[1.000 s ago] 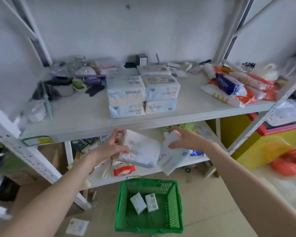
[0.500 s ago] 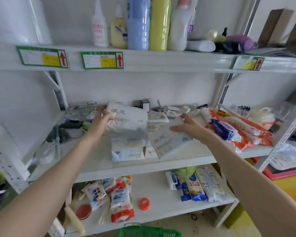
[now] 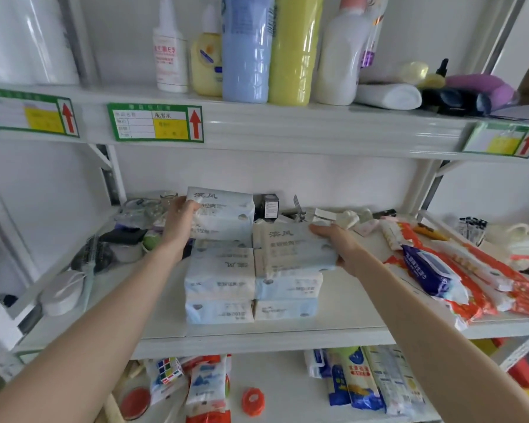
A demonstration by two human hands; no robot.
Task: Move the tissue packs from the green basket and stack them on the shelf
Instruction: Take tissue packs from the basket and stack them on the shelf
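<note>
Two stacks of pale blue-and-white tissue packs stand side by side on the white middle shelf [image 3: 287,334]. My left hand [image 3: 177,227] grips a tissue pack [image 3: 223,215] by its left end, tilted on top of the left stack [image 3: 220,285]. My right hand [image 3: 336,245] holds another tissue pack [image 3: 290,251] by its right end, lying on top of the right stack [image 3: 287,297]. The green basket is out of view.
Orange and blue wipe packets [image 3: 440,270] lie right of the stacks. Jars and dark clutter [image 3: 126,236] sit to the left, a small black box [image 3: 270,206] behind. Bottles [image 3: 248,47] line the upper shelf, snack packs [image 3: 364,380] the lower one.
Both hands have lifted a tissue pack each from below the shelf up to the middle shelf and brought them down onto the two stacks. The view has tilted upward, losing the green basket.
</note>
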